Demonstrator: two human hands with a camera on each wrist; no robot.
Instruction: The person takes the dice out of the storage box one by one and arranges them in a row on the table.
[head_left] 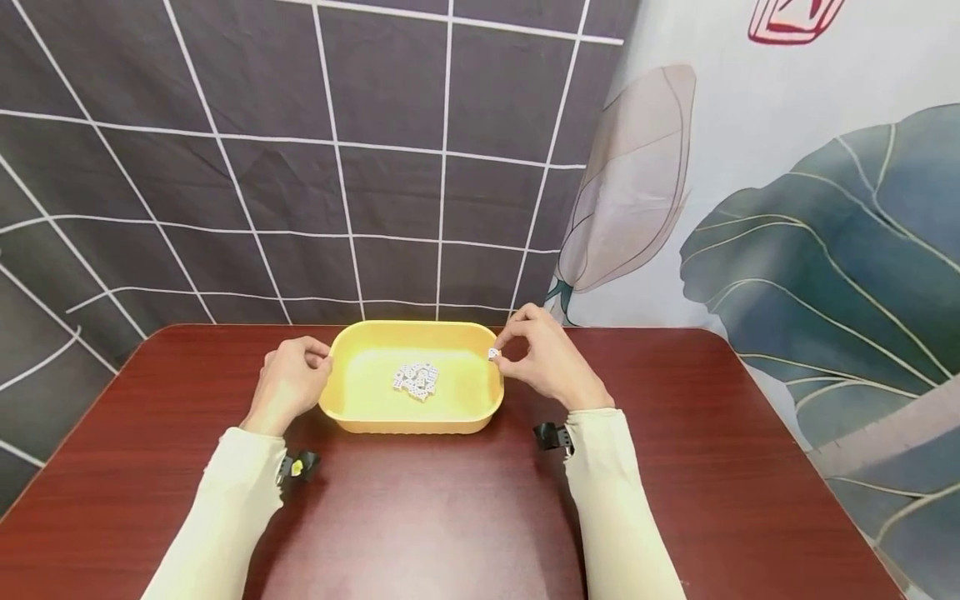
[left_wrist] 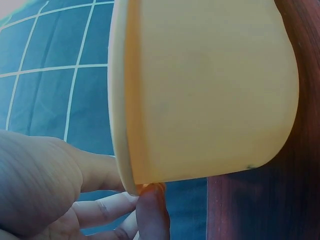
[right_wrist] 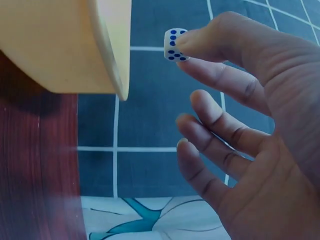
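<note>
A yellow plastic basin [head_left: 375, 410] stands near the table's far edge, with a cluster of white dice [head_left: 416, 380] on its floor. My left hand [head_left: 291, 379] pinches the basin's left rim; the left wrist view shows the thumb and a fingertip [left_wrist: 152, 212] on either side of the lip. Between thumb and index finger, my right hand [head_left: 546, 357] holds one white die with blue pips [right_wrist: 175, 45], by the basin's right rim. The other fingers of that hand are spread loosely in the right wrist view.
The basin rests on a reddish-brown wooden table [head_left: 420, 517]. Behind it hangs a dark grey cloth with white grid lines [head_left: 390, 192]. To the right is a pale cloth printed with leaves [head_left: 817, 242].
</note>
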